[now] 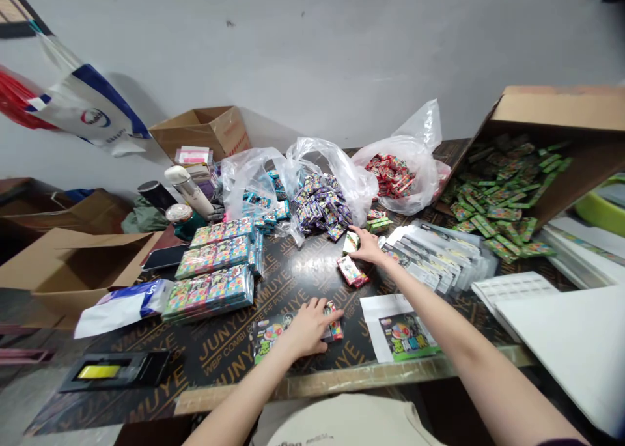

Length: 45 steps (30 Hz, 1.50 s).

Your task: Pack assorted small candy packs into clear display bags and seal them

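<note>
My left hand point(311, 329) lies palm down near the table's front edge, fingers spread. Under and beside it are a colourful printed packet point(269, 334) and a small red box point(336, 322), partly covered by the fingers. Farther forward, my right hand point(367, 245) pinches a small green-and-white box point(350, 243) between thumb and fingers. Just below that hand is a little stack of small red boxes point(351, 270). Small red and green boxes point(378, 222) lie behind it. A printed card point(407, 334) rests on white paper to the right.
Plastic bags hold purple packs point(322, 202), blue packs point(263, 205) and red packs point(392, 176). A tipped carton point(556, 117) spills green packs point(498, 211). Stacked packets point(212, 290), bottles point(190, 191) and a tape dispenser point(114, 371) are left; clear sleeves point(434, 254) fan out right.
</note>
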Tool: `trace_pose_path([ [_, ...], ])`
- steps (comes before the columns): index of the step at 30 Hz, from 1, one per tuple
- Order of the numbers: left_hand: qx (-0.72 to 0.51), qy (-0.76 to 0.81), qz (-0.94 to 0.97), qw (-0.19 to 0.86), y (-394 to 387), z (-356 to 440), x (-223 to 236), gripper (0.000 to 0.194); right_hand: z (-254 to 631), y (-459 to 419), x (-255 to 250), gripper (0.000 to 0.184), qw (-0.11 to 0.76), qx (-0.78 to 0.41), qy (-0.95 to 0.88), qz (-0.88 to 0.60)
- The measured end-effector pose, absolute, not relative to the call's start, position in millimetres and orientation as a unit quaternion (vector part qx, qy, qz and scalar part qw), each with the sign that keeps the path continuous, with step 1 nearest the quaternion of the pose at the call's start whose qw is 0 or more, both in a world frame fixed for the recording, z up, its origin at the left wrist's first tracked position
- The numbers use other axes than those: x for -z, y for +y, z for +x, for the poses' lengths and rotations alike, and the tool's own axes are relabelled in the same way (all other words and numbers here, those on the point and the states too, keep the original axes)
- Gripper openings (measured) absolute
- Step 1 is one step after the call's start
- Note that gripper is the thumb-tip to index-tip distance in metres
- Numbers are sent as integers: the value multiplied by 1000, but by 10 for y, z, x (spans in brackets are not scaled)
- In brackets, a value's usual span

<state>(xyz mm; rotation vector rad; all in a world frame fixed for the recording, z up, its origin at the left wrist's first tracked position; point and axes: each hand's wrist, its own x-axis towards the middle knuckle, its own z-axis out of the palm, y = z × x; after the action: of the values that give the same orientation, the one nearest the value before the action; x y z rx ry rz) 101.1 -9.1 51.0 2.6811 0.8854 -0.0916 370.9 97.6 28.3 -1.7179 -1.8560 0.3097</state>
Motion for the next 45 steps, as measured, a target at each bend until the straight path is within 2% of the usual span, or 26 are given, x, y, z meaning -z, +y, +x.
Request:
trace_pose_path([
  [2,36,302,941,151,-75,1057,-519,62,3624,821,-372,81,306,-124,-714,-617],
  [4,32,301,942,146,-63,1057,-524,50,3535,611,-457,82,341,-147,-737,-564],
  [7,24,300,942,150,-61,1025,-527,46,3412,241,-530,85,382,-209,-752,-495],
  [11,22,303,935,186,-88,980,-490,44,3301,-173,-496,89,375,-255,-743,-493],
  [13,8,305,930,205,-110,943,-444,54,3271,-301,-437,89,372,-238,-746,-498],
  [17,-35,355,907,224,-152,808,-356,103,3225,-439,-295,81,366,-207,-748,-513],
  [19,-57,394,890,223,-166,732,-348,106,3184,-479,-242,74,368,-211,-738,-526],
  [21,-98,420,874,222,-179,674,-373,97,3106,-512,-220,65,390,-227,-704,-549],
  [23,-156,433,859,225,-201,648,-421,93,2977,-538,-233,57,440,-296,-623,-575],
  [25,-208,434,846,232,-234,655,-474,93,2811,-560,-272,50,481,-446,-500,-566],
  [28,-243,429,836,241,-296,693,-525,91,2566,-581,-339,40,483,-663,-323,-472],
  [30,-251,428,834,242,-333,710,-534,88,2454,-588,-367,33,491,-715,-249,-430],
  [36,-267,422,834,233,-392,709,-521,84,2303,-601,-351,30,529,-666,-186,-492],
  [40,-287,429,823,237,-369,685,-529,87,2390,-572,-391,30,515,-564,-339,-549],
  [42,-291,442,814,240,-333,643,-539,92,2564,-522,-425,41,479,-430,-509,-571],
  [45,-270,460,813,234,-277,555,-544,96,2907,-428,-404,73,328,-249,-716,-564],
])
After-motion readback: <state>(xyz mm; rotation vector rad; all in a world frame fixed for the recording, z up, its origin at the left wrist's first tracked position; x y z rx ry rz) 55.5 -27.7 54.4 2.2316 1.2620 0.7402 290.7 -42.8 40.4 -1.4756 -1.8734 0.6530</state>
